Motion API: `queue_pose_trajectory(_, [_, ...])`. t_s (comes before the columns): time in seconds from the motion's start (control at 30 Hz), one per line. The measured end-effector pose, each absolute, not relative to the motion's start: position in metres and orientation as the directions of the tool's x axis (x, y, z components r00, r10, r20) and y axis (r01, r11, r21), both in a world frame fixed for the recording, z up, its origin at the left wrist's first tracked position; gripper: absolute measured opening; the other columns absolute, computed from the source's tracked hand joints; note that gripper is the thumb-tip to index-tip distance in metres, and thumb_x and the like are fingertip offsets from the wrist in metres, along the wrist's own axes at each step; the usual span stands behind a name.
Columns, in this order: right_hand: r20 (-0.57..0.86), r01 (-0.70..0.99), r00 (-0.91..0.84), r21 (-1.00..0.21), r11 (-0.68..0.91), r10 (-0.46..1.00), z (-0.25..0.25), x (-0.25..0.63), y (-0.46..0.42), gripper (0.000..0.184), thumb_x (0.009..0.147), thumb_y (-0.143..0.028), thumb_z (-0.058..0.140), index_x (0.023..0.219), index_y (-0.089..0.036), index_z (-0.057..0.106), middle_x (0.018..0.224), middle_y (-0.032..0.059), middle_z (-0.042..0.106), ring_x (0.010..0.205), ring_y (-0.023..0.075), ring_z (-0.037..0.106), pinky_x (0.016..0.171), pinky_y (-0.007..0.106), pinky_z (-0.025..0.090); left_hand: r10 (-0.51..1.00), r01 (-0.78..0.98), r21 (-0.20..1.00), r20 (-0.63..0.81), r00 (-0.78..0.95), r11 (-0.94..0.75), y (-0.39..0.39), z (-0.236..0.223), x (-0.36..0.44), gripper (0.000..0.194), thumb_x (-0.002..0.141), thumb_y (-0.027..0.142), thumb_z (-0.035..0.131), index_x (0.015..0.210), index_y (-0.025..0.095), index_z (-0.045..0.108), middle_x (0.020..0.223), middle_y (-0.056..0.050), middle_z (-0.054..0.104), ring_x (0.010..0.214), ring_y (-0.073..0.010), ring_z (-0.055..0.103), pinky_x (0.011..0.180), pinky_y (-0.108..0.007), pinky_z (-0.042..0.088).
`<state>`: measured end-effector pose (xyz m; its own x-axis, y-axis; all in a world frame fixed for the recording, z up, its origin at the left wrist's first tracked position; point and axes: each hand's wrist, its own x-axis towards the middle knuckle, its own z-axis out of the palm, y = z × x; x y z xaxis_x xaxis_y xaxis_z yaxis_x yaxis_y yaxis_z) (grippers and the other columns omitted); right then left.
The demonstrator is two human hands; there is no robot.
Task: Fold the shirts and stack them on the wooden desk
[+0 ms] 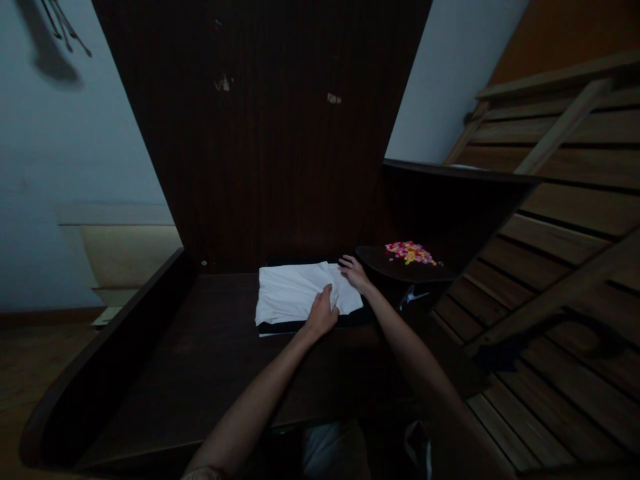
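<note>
White cloth lies folded on a dark layer, on the bench. Your left hand: grip partly closed at a crease; cannot tell if cloth is pinched. Your right hand: grip open, fingers loosely spread on the far right part. Risks, as judged: uneven pull could skew the top fold; dragging could slide white off dark; pressing over the loose crease could set wrinkles.
</note>
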<state>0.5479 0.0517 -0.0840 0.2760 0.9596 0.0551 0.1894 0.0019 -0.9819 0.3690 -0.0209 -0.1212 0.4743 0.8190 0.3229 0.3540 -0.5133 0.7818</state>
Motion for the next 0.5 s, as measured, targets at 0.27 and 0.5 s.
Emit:
queue_pose_trajectory(0.27, [0.026,0.490,0.217,-0.868,-0.085,0.976,-0.077,0.590,0.033,0.017,0.063,-0.013,0.064,0.080,-0.018,0.064,0.070,-0.0002,0.065,0.067,0.0137,0.060,0.064,0.025,0.048,0.677,0.427,0.529,0.505,0.536,-0.733,-0.032,-0.125,0.357,0.048,0.086,0.024,0.062,0.130,0.017,0.047,0.126,-0.015,0.056,0.119,-0.0296,0.051,0.104,-0.047,0.042])
queue_pose_trajectory(0.5, [0.057,0.643,-0.026,-0.764,0.060,0.998,-0.077,0.609,-0.015,0.038,0.057,-0.014,0.069,0.095,-0.019,0.067,0.083,-0.0010,0.064,0.072,0.0128,0.058,0.064,0.023,0.046,0.565,0.554,0.183,0.487,0.666,-0.812,-0.039,-0.112,0.367,0.057,0.084,0.021,0.064,0.137,0.022,0.044,0.138,-0.014,0.051,0.117,-0.0313,0.052,0.094,-0.045,0.047])
